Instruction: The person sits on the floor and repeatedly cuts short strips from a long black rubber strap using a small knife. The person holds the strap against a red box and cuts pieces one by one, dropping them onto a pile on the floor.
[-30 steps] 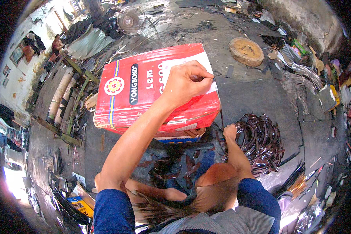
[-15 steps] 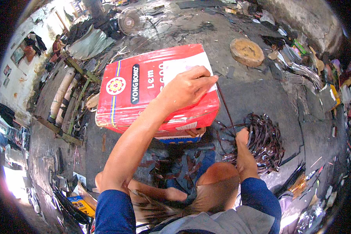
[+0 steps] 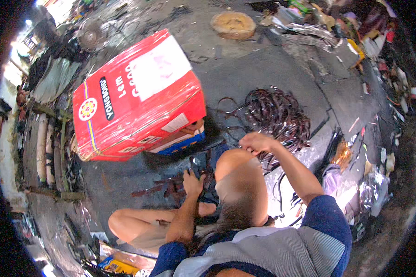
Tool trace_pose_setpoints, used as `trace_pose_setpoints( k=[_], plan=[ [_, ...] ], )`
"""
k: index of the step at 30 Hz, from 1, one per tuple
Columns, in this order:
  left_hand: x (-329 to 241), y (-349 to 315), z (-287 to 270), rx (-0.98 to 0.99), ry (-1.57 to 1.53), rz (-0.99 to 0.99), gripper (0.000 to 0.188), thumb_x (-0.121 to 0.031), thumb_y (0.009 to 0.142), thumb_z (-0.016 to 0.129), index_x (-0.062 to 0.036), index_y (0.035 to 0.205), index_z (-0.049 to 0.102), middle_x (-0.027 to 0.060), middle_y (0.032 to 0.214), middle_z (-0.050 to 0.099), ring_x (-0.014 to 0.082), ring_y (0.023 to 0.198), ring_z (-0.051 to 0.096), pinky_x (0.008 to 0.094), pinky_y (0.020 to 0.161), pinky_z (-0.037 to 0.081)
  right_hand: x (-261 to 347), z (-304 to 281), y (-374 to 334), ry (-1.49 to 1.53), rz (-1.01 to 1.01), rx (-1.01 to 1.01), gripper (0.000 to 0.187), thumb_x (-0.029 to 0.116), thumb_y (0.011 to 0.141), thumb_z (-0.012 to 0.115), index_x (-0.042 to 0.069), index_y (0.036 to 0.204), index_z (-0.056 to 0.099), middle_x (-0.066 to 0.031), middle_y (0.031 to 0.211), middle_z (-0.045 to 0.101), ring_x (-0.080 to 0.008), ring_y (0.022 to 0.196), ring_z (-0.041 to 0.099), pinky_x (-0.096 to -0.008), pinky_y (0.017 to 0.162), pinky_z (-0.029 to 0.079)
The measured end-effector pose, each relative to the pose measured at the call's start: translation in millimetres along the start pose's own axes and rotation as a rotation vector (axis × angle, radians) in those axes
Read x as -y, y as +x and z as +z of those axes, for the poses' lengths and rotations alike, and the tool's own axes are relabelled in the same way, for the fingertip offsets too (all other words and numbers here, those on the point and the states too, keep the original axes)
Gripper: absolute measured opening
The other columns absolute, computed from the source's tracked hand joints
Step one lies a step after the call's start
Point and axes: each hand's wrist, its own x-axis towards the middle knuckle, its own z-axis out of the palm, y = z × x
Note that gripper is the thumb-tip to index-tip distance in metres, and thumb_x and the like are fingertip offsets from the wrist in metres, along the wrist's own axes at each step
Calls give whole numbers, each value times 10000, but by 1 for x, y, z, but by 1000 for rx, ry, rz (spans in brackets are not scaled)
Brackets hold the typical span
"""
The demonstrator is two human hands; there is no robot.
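My left hand [image 3: 193,183] is low between my knees, its fingers wrapped round a slim dark tool [image 3: 195,167]; blur hides its exact kind. My right hand [image 3: 258,144] is beside my raised knee, at the near edge of a coil of glossy dark brown strips [image 3: 279,113]. Its fingers are pinched together, and what they hold is too small to make out. Short cut pieces of brown strip [image 3: 171,188] lie on the dark floor by my left hand. Ahead on the left stands a large red carton [image 3: 138,99] with a white patch on top.
Under the red carton a blue box [image 3: 180,144] shows. A round wooden block [image 3: 233,24] lies farther off. A wooden frame with rolls [image 3: 41,147] stands at the left, and a fan [image 3: 91,34] behind. Scrap sheets [image 3: 305,34] are heaped at the far right.
My left hand has left the carton's top and come down to the dark tool. The right hand has drawn back toward my knee. My view has turned right.
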Motion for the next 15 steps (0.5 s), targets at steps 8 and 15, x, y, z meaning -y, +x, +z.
trace_pose_setpoints(
  k=[8,15],
  plan=[
    [-81,19,-184,18,-248,115,370,-286,961,638,45,1125,628,269,1089,630,465,1065,602,507,893,481,72,5,-102,-399,-520,-435,248,177,952,684,31,1153,680,-19,994,699,-126,890,627,-285,780,518],
    [-158,-12,-373,-346,-415,545,267,61,727,586,12,980,655,194,892,608,360,873,624,419,795,487,231,105,-179,-400,-1381,-151,522,176,868,750,45,1342,573,-134,1215,623,-231,1100,621,-370,935,518]
  ],
)
